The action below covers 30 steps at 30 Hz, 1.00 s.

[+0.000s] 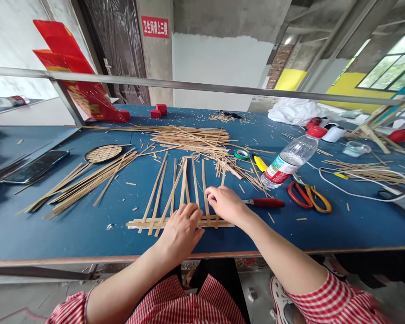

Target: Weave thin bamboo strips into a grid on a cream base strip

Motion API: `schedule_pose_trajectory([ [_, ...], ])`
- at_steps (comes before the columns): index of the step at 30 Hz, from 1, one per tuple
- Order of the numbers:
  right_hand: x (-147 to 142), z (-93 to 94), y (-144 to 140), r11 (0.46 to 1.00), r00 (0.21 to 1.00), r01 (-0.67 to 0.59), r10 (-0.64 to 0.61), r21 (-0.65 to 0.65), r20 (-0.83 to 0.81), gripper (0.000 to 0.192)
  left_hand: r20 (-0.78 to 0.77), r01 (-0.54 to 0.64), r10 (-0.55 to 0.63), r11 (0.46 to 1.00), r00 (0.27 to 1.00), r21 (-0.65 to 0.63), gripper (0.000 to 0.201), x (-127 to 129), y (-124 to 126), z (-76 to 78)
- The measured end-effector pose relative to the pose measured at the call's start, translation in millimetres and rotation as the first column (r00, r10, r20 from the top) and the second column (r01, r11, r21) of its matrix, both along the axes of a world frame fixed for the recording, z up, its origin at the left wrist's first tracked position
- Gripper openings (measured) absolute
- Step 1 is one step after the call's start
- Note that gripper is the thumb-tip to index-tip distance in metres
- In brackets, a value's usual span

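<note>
On the blue tabletop near its front edge lies a started weave of bamboo strips, with long uprights crossed by a few horizontal strips over a white strip. My left hand presses down on the weave, fingers bent and closed over its crossing strips; the fingertips are partly hidden. Just to the right, my right hand has its thumb and fingers curled together at an upright bamboo strip. What lies under its palm is hidden. A red-handled knife lies beside my right wrist.
Loose bamboo strips are heaped behind the weave, with another bundle at left. A round woven mat and a phone lie left. At right are a water bottle, scissors, green tape and a white cable.
</note>
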State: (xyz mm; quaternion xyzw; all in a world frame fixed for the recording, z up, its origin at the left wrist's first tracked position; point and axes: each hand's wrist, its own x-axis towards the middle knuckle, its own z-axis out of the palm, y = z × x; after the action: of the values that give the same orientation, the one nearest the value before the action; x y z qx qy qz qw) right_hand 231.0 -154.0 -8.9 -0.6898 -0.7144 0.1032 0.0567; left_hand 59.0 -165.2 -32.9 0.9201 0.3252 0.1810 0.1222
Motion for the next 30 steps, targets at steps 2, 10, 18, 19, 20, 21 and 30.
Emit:
schedule_pose_trajectory([
  [2,-1,-4.7,-2,1.000,0.998,-0.017,0.017,0.005,-0.058,0.025,0.008,0.028,-0.028,1.000,1.000,0.004,0.026,0,1,0.9],
  [10,2,-11.6,-11,0.999,0.982,-0.013,0.021,0.048,-0.190,0.032,0.000,0.023,-0.023,1.000,1.000,0.021,0.031,5,1,2.7],
  [18,3,-19.7,-28,0.991,0.963,-0.009,0.046,0.137,-0.266,0.042,0.026,0.032,-0.032,0.999,0.999,-0.008,0.038,13,3,-6.4],
  [19,3,-20.9,-29,0.989,0.960,-0.010,0.050,0.145,-0.277,0.043,0.029,0.034,-0.034,0.999,0.999,-0.012,0.037,14,4,-6.8],
  [20,3,-22.2,-31,0.988,0.956,-0.011,0.055,0.154,-0.288,0.044,0.036,0.036,-0.036,0.999,0.999,-0.017,0.035,14,4,-6.8],
  [21,3,-23.4,-32,0.986,0.953,-0.013,0.062,0.164,-0.298,0.045,0.044,0.037,-0.036,0.999,0.998,-0.019,0.034,14,4,-6.3],
  [30,4,-28.7,-48,0.959,0.951,-0.069,0.146,0.274,-0.271,0.052,0.061,0.030,-0.028,0.999,0.998,-0.027,0.034,12,5,-5.1],
])
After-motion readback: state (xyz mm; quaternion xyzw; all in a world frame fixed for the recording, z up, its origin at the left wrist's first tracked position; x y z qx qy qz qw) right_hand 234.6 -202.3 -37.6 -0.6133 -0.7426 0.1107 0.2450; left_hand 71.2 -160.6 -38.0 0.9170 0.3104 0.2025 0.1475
